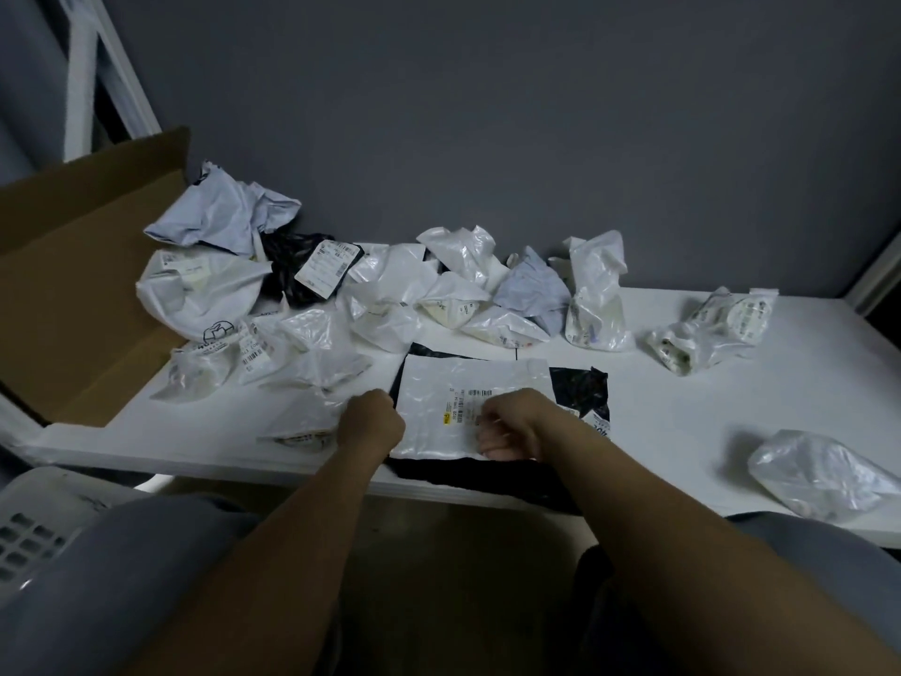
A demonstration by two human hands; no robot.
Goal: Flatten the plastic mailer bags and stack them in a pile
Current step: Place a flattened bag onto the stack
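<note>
White plastic, a flattened mailer (453, 407) lies on a black mailer (580, 383) at the table's (682, 407) near edge, so the pile is barely begun. The left hand (373, 424) and right hand (512, 424) curl at its edges (whether either grip pinches or only presses, I cannot tell). Many crumpled bags (390, 295) wait behind.

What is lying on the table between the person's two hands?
A flattened white mailer bag with a barcode label, lying on a black bag, spans left hand to right hand; head view.

White mailer bag (439, 412) flat atop black bag (580, 387); crumpled bags (390, 295) heaped behind
</note>
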